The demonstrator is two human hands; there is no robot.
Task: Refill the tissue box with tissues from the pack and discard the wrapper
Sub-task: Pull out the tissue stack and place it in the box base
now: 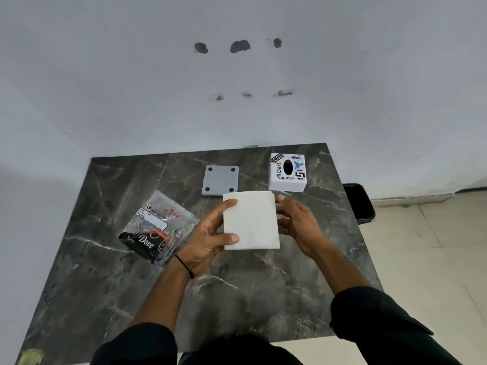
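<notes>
While the tissue stack (251, 220) sits pinched between both hands above the table (105, 272), left hand (208, 233) and right hand (297, 222) gripping opposite edges, the tissue box (287, 172) lies ahead-right — nearer the right hand; empty wrapper (158, 227) lies left.

I'm in a plain room, likely a home or small office: bare patched wall (237, 75), dark marble-look table (237, 285), tiled floor (421, 246) at right.
</notes>
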